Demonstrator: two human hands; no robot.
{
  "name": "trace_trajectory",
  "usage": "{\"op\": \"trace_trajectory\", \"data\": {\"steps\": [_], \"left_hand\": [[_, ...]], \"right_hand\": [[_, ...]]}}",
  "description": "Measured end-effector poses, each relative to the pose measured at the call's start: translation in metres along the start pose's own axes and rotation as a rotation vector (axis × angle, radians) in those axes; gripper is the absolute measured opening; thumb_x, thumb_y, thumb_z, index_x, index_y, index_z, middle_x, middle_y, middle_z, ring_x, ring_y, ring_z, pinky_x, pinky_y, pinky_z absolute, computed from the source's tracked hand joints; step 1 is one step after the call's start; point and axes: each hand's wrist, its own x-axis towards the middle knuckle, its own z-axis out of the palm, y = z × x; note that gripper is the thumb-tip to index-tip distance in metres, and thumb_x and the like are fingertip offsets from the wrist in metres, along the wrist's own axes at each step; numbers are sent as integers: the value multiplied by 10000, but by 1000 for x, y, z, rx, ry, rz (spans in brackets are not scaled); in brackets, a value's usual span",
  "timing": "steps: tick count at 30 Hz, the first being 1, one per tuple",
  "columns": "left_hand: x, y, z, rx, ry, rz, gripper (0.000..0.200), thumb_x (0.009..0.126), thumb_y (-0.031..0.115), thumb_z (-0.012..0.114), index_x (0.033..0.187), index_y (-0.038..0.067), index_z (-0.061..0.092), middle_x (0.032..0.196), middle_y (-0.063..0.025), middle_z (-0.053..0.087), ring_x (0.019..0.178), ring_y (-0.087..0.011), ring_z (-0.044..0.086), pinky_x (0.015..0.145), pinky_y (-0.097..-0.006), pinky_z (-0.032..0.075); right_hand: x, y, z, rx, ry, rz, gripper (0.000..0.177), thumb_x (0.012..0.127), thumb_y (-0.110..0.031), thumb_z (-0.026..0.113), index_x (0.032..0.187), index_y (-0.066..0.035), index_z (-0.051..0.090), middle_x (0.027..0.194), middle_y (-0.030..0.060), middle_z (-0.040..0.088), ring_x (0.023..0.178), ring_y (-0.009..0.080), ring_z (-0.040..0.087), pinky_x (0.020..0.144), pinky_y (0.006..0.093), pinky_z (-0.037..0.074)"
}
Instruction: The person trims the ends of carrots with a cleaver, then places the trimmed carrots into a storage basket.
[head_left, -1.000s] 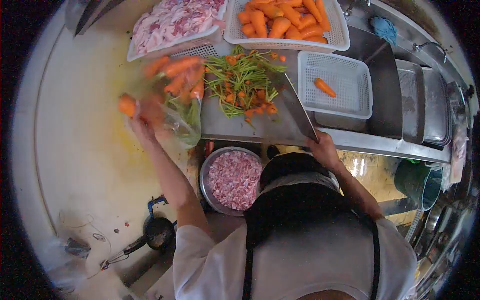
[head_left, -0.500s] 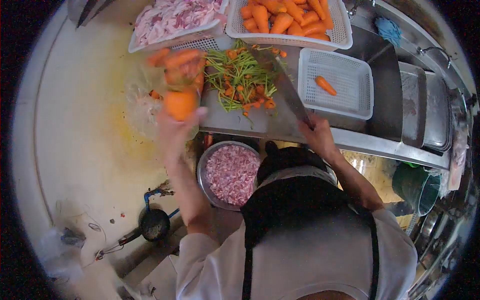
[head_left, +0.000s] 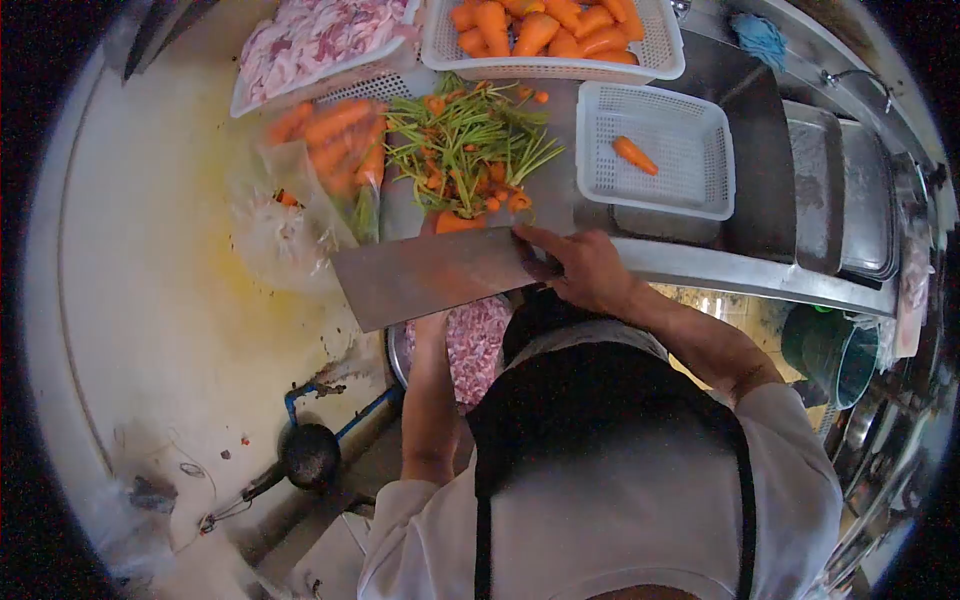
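The cleaver (head_left: 440, 275) is in my right hand (head_left: 588, 268), whose fingers are wrapped round its handle, with a finger along the blade. Its broad blade lies across my left hand (head_left: 432, 322) and hides most of it. An orange carrot (head_left: 460, 222) shows just above the blade, with part of a left finger beside it. Beyond the carrot is a pile of green stems and carrot tops (head_left: 465, 150) on the steel counter. Left of the pile, carrots (head_left: 340, 135) lie in a clear plastic bag (head_left: 285, 235).
At the back are a basket of carrots (head_left: 655, 62) and a basket of pale meat (head_left: 322, 75). A white basket (head_left: 722, 150) on the right holds one carrot (head_left: 635, 155). Below the counter edge sits a bowl of chopped meat (head_left: 475, 350). A pan (head_left: 310, 456) is lower left.
My left hand has moved right and down from beside the bag with the carrot. My right hand has swung the cleaver leftward, blade now in front of the left hand. The view has shifted slightly.
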Motion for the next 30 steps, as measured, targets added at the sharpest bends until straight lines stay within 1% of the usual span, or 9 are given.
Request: {"op": "trace_trajectory", "data": {"steps": [7, 12, 14, 16, 18, 23, 25, 28, 30], "left_hand": [[-9, -13, -9, -2, 50, 21, 691, 919, 212, 589, 1483, 52, 224, 1248, -122, 546, 1163, -215, 524, 1043, -374, 412], [-1, -85, -63, 1126, 55, 217, 468, 841, 291, 685, 1223, 43, 579, 1202, -156, 594, 1111, -262, 573, 963, -380, 455], [-16, -41, -46, 945, 83, 274, 455, 791, 220, 697, 1191, 33, 584, 1100, -158, 619, 1031, -257, 604, 919, -364, 468], [-18, 35, -16, 764, 110, 328, 452, 742, 148, 709, 1159, 24, 589, 999, -160, 644, 951, -252, 635, 876, -349, 481], [-20, 99, 6, 496, 103, 165, 385, 681, 91, 707, 1043, 23, 597, 819, -134, 652, 789, -272, 658, 757, -323, 504], [-10, 70, -14, 419, 200, 251, 380, 640, 95, 738, 979, 22, 583, 764, -115, 642, 682, -228, 650, 676, -307, 502], [-9, 66, -16, 407, 153, 213, 391, 638, 99, 742, 988, 23, 586, 766, -118, 641, 689, -209, 648, 683, -308, 503], [-7, 61, -12, 486, 92, 246, 439, 647, 110, 753, 1040, 31, 573, 791, -121, 640, 712, -192, 640, 681, -312, 504], [-11, 61, -7, 290, 119, 117, 465, 668, 152, 764, 1073, 38, 566, 833, -113, 646, 757, -203, 642, 697, -317, 501]], "right_hand": [[5, -2, 10, -47, -7, 2, 497, 787, -181, 672, 1269, -148, 555, 703, 176, 644, 631, 389, 626, 602, 488, 502], [19, -3, 15, -116, -53, 15, 445, 822, -220, 644, 1255, -149, 574, 731, 194, 648, 664, 401, 633, 607, 500, 503], [26, 1, 18, -56, -81, 32, 423, 825, -197, 625, 1245, -154, 589, 764, 211, 651, 727, 400, 644, 648, 501, 511], [38, 53, 40, -155, -125, 80, 409, 827, -185, 616, 1233, -138, 596, 797, 215, 656, 751, 399, 645, 672, 498, 512], [32, 88, 51, -209, -194, 196, 379, 828, -165, 604, 1203, -112, 614, 856, 219, 666, 782, 398, 648, 710, 490, 516], [26, 60, 21, -74, -164, 251, 352, 822, -147, 606, 1171, -102, 629, 929, 202, 678, 816, 390, 654, 738, 471, 523], [26, 36, 22, -57, -93, 79, 381, 808, -129, 613, 1189, -121, 621, 920, 196, 680, 835, 384, 656, 749, 465, 519], [22, -11, 6, 87, -175, 131, 451, 809, -128, 618, 1258, -123, 571, 883, 183, 682, 804, 393, 652, 749, 470, 514], [16, -21, 2, 35, -161, -79, 523, 801, -122, 619, 1313, -140, 516, 826, 179, 674, 748, 406, 643, 706, 486, 509]]}}
